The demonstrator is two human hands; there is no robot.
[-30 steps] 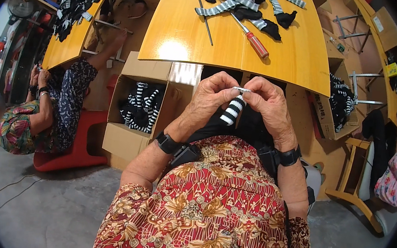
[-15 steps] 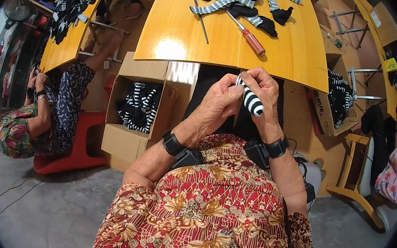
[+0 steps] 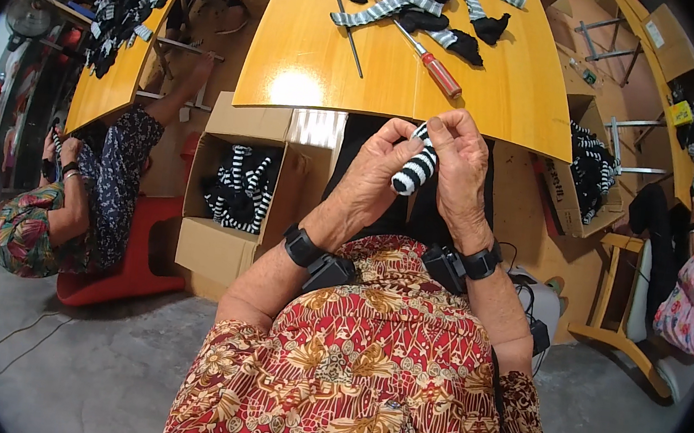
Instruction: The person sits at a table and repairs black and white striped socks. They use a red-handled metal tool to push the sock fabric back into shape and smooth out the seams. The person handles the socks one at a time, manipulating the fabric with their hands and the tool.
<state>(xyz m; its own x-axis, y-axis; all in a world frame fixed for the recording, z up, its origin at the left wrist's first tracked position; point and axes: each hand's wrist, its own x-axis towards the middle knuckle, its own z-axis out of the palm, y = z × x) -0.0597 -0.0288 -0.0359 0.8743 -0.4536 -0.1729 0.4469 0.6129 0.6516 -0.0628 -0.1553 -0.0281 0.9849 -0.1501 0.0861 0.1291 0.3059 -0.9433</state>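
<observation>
A black-and-white striped sock hangs between my two hands, just in front of the table's near edge. Its rounded end points down and toward the left. My left hand pinches the sock's upper part from the left. On the other side, the thumb and fingers of my right hand are closed on the same upper end. The fingers partly hide that end.
On the yellow table lie a red-handled screwdriver, a thin dark rod and a heap of grey-striped black socks. Cardboard boxes of striped socks stand left and right. A co-worker sits at left.
The sock's lower end has swung from right to left, under my left hand. Both hands have stayed closed on it; my right hand has risen slightly.
</observation>
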